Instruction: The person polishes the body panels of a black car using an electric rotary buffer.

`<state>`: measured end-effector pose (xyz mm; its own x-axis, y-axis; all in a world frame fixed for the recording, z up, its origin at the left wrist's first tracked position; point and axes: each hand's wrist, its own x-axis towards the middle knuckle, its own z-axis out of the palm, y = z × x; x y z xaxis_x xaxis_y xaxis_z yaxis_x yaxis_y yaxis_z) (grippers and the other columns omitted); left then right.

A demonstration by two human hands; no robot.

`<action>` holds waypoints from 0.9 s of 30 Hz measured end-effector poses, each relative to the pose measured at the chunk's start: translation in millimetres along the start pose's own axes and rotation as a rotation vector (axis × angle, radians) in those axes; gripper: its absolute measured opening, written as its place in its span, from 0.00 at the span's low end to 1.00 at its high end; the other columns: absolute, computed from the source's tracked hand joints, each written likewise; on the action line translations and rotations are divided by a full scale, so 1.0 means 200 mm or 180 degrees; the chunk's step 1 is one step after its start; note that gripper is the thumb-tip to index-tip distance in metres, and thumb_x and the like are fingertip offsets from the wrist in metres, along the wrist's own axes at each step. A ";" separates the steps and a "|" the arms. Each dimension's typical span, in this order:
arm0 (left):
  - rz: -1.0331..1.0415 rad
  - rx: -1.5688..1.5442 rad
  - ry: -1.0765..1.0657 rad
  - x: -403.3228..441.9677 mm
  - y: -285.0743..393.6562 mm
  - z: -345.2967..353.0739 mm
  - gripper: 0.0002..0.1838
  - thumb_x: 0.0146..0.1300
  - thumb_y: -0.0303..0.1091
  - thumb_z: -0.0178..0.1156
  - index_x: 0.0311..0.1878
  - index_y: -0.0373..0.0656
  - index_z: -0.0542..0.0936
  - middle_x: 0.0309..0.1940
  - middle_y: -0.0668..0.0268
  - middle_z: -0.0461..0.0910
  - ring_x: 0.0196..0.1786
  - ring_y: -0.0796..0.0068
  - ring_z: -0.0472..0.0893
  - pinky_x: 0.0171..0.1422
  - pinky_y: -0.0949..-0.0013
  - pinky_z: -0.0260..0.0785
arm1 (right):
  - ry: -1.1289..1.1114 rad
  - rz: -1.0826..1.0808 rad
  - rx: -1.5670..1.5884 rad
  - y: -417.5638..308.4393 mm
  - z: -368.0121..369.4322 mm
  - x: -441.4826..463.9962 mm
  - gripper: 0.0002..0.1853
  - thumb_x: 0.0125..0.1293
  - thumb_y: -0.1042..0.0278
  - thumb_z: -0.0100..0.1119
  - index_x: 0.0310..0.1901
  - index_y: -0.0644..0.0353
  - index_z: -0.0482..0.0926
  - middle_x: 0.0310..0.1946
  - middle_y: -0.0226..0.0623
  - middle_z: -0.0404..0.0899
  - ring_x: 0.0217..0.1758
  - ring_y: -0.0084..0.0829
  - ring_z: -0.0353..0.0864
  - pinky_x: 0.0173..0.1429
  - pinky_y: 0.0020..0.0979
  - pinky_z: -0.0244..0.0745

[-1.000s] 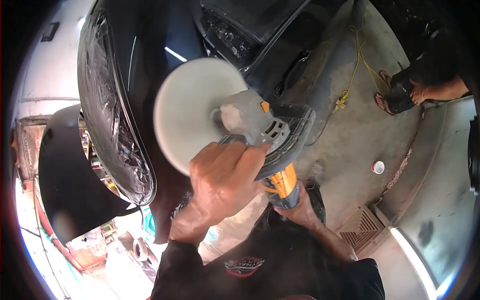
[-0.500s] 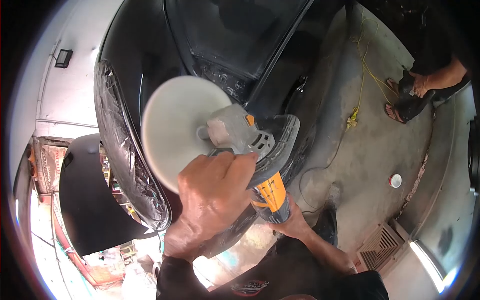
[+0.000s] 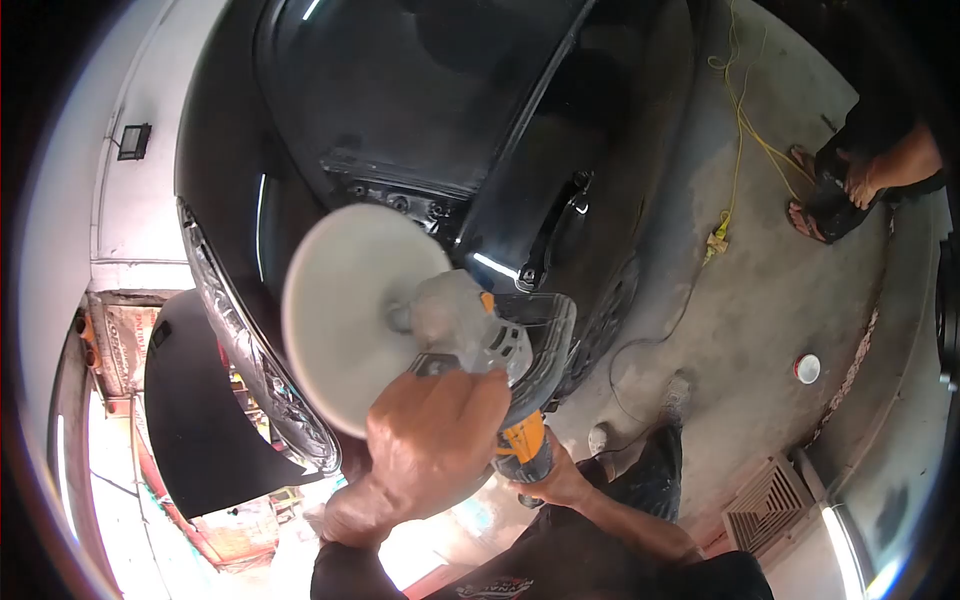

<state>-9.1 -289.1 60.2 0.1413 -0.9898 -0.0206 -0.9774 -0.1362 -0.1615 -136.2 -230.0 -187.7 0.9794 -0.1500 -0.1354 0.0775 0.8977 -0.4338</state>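
The polisher (image 3: 450, 318) is positioned in front of the black car body (image 3: 385, 90). The face of its round pad (image 3: 350, 310) is turned away; whether the panel is touched cannot be determined. The front grip is clamped by the fingers of the left hand (image 3: 432, 430). The rear housing is gripped by the right hand (image 3: 562, 478), its fingers partly hidden. A second person (image 3: 868, 165) is cut off at right.

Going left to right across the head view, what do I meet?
Wall floodlight, polishing pad, orange polisher housing, yellow cord connector, small white container, other person's hand.
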 end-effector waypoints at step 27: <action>-0.0525 -0.0032 0.0111 -0.22 0.03 0.09 0.13 0.41 0.30 0.70 0.34 0.41 0.84 0.19 0.70 0.71 0.19 0.69 0.68 0.25 0.65 0.60 | 0.0270 0.0366 -0.1768 0.03 -0.25 -0.21 0.46 0.49 0.74 0.79 0.68 0.62 0.62 0.58 0.39 0.77 0.62 0.31 0.78 0.68 0.36 0.72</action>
<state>-18.1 -245.0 41.6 0.2947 -0.9548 0.0397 -0.9430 -0.2973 -0.1499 -186.3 -239.4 -228.1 0.9555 -0.1177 -0.2705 -0.1608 0.5611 -0.8120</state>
